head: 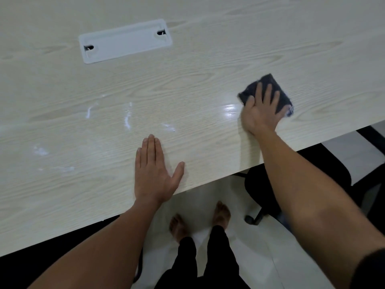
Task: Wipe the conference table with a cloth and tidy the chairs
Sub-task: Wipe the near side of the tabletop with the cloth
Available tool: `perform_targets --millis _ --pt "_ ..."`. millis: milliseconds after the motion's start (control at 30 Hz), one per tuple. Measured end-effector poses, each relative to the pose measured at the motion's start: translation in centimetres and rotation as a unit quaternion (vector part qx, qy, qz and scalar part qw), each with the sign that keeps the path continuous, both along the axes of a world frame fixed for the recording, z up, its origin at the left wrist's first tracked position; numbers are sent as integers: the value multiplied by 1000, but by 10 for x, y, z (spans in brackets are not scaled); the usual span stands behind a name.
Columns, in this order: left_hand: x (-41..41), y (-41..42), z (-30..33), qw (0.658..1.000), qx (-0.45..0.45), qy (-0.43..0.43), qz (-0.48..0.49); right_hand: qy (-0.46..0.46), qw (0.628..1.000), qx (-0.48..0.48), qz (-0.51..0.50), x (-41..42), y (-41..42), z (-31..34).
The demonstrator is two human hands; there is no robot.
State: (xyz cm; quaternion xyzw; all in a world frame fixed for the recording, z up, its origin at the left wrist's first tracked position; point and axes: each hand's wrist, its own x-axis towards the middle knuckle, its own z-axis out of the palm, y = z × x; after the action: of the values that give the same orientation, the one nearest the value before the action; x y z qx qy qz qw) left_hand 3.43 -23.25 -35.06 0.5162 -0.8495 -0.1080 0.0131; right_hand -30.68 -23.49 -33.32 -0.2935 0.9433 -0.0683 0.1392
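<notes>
A pale wood-grain conference table point(187, 80) fills the upper view. My right hand point(260, 113) presses flat on a dark folded cloth point(270, 84) near the table's front edge at the right, fingers spread over it. My left hand point(153, 174) lies flat and open on the tabletop by the front edge, holding nothing. White smears point(128, 119) mark the surface to the left of the cloth. A black office chair point(264, 190) stands partly under the table below my right arm.
A white rectangular cable cover point(125, 41) is set into the tabletop at the back left. My bare feet point(200, 220) stand on a light tiled floor. Another dark chair part point(370, 134) shows at the right edge.
</notes>
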Motion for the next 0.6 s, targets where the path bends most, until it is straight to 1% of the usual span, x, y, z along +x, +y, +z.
perform_targets --millis 67,100,133,200,267,333,400,433,467,500,533,600 --pt "0 1 1 1000 0 1 2 -2 997 -10 -75 37 -2 -1" --pt "0 1 1 1000 1 1 2 -5 997 -19 -78 60 -8 -2" --pt "0 1 1 1000 1 1 3 -6 998 -27 -56 84 -13 -3" --pt "0 1 0 1000 1 -1 4 -8 998 -35 43 135 -21 -5" --pt "0 0 -2 1000 -1 -7 1 -4 981 -36 188 175 -28 -8" --pt "0 -1 -3 1000 -7 -12 -3 3 942 -32 333 186 -33 -8" --pt "1 -1 -3 1000 -9 -14 -2 6 881 -26 473 163 -38 -6" --pt "1 -1 -3 1000 -11 -14 0 10 847 -23 531 145 -41 -6" --pt "1 0 -4 1000 -13 -13 1 14 826 -19 563 124 -43 -6" --pt "1 0 -4 1000 -15 -11 0 23 828 -16 560 101 -45 -6" --pt "1 1 -4 1000 -16 -8 -2 36 851 -13 524 76 -46 -7" --pt "1 1 -5 1000 -16 0 -2 54 923 -4 380 25 -39 -6"
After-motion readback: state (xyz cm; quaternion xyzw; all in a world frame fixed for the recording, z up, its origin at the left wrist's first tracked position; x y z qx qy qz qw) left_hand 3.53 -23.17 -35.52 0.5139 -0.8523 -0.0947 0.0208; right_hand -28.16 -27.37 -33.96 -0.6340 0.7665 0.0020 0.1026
